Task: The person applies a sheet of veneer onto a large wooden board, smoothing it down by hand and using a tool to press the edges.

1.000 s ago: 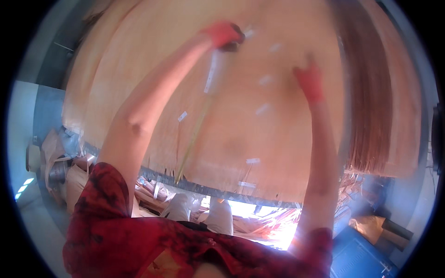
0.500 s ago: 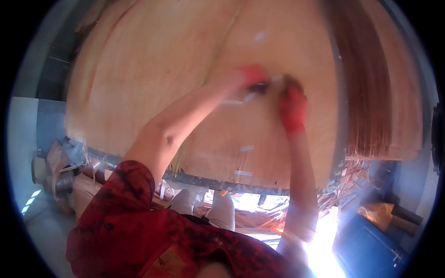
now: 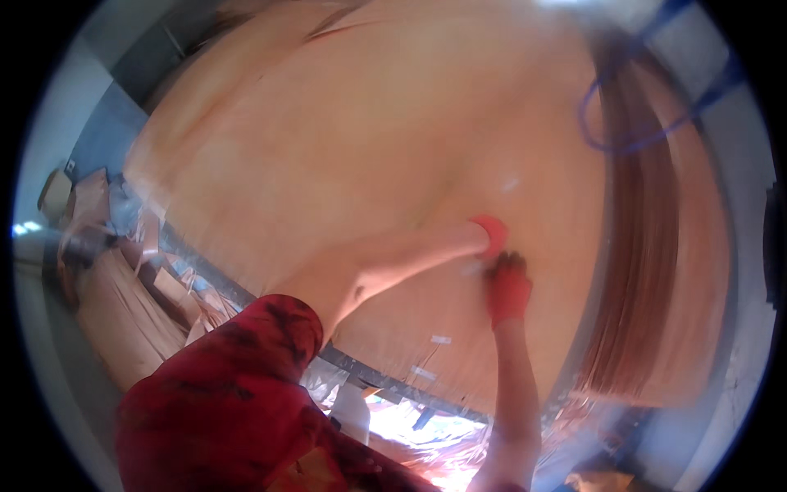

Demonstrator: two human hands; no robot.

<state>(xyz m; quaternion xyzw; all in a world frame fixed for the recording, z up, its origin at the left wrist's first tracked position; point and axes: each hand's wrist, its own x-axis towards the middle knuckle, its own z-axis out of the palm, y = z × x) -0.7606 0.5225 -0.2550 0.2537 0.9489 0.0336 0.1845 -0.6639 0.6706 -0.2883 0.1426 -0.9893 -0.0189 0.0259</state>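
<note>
A wide, thin sheet of tan wood veneer (image 3: 344, 164) spreads beneath both my hands. My left hand (image 3: 492, 234), in a red glove, reaches across to the right part of the sheet. Its fingers are hidden and smeared by motion, so what it holds does not show. Just nearer to me, my right hand (image 3: 509, 291) lies on the veneer in a red glove with dark fingertips, its fingers stretched forward and nothing visible in them. Short pale strips stick to the surface closer to the front edge, one strip (image 3: 441, 339) beyond another strip (image 3: 422, 373).
Along the right side lies a stack of darker reddish-brown veneer (image 3: 643, 238). A blue loop (image 3: 584, 115), blurred, hangs over the far right. Brown sheets and scraps (image 3: 131, 303) crowd the floor at left. Bright light falls on plastic and scraps below the front edge.
My view has turned and shifted, so the sheet appears tilted. Both hands have come closer together and nearer to me. The dark object seen at my left hand before is now hidden.
</note>
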